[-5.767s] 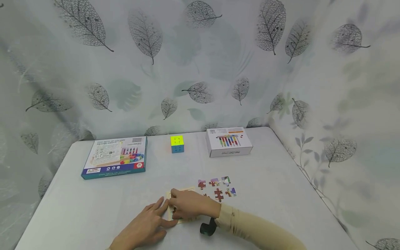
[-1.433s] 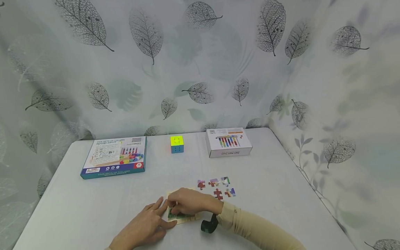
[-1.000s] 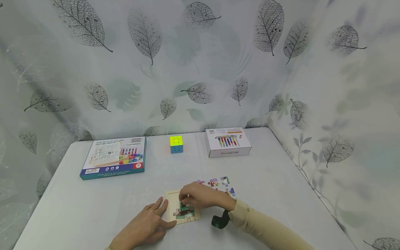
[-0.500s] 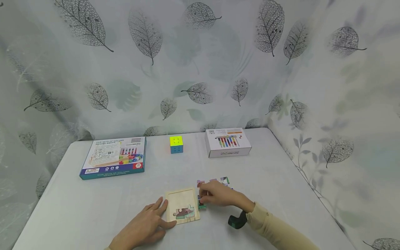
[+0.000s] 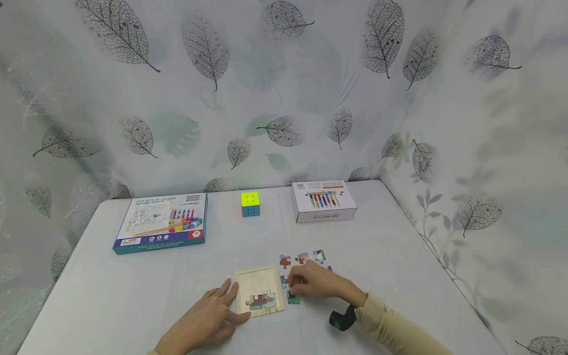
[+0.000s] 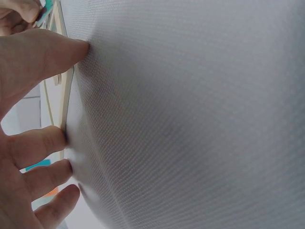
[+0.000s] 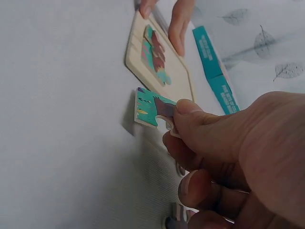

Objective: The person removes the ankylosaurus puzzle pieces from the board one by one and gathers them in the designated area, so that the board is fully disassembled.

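Note:
My right hand [image 5: 317,281] pinches a green-and-brown jigsaw piece [image 7: 151,107] between thumb and forefinger, just right of a shallow wooden puzzle tray [image 5: 255,277]. In the right wrist view, that piece is tilted above the white surface. A few joined pieces [image 5: 262,300] lie in the tray's lower part; its upper part shows bare wood. My left hand [image 5: 206,315] rests with spread fingers against the tray's left side, thumb at the lower corner. In the left wrist view, the thumb [image 6: 62,50] and fingertips touch the tray's edge. Loose jigsaw pieces [image 5: 285,261] lie behind my right hand, which hides some.
At the back of the white table [image 5: 146,291] stand a bead-toy box [image 5: 161,222] on the left, a yellow-and-blue puzzle cube [image 5: 250,204] in the middle, and a white box [image 5: 324,202] on the right. A leaf-patterned curtain [image 5: 284,88] hangs behind.
My right hand has lifted a jigsaw piece out of the tray and moved right with it, beside the loose pieces. The joined pieces in the tray are uncovered. My left hand stays put.

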The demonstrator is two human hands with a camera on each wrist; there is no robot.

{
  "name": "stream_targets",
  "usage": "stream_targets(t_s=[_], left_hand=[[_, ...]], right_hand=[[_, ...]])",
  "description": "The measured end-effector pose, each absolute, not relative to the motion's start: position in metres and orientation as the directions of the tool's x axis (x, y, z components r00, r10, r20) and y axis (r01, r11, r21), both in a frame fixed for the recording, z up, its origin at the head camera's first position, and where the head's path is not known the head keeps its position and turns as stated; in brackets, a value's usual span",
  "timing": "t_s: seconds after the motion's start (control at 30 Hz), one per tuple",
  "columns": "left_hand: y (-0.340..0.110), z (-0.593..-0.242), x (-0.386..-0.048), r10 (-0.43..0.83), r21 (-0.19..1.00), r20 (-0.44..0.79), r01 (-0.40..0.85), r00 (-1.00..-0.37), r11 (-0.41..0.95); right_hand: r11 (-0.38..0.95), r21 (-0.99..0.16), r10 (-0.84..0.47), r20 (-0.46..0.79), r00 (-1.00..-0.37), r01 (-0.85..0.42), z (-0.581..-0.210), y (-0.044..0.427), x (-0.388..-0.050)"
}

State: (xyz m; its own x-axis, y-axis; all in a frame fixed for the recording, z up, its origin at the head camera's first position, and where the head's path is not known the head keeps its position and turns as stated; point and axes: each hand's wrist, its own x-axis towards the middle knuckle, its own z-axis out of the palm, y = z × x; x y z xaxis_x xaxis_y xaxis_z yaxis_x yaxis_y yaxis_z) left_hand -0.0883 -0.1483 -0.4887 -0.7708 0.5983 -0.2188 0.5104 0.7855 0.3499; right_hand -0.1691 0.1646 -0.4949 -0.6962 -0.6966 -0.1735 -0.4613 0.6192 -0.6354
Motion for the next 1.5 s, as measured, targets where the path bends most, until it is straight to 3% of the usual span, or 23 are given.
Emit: stream_targets(t_s=[0.23,0.57,0.87,1.17,1.33,1.5], left_hand=[[-0.148,-0.488,-0.089,0.596,0.344,-0.218,0.511,-0.773,0.788],[-0.148,-0.489,-0.089,0.596,0.344,-0.223,0.51,-0.771,0.788],[-0.147,-0.488,-0.089,0.588,0.34,-0.242,0.5,-0.772,0.797],[-0.148,-0.491,-0.091,0.603,0.338,-0.233,0.517,-0.763,0.786],[-0.148,-0.491,-0.091,0.603,0.35,-0.234,0.512,-0.763,0.784],[-0.149,-0.49,-0.092,0.604,0.363,-0.24,0.507,-0.759,0.782]], right_hand=[[0.635,-0.613,-0.69,-0.176,-0.702,-0.47,-0.499,0.161,-0.164],[0.693,-0.45,-0.678,-0.139,-0.722,-0.564,-0.493,0.15,-0.162],[0.629,-0.415,-0.757,-0.134,-0.639,-0.658,-0.482,0.112,-0.165],[0.555,-0.266,-0.831,-0.131,-0.541,-0.788,-0.483,0.079,-0.162],[0.55,-0.217,-0.835,-0.126,-0.536,-0.806,-0.488,0.066,-0.161],[0.58,-0.245,-0.814,-0.184,-0.55,-0.776,-0.49,0.058,-0.16]])
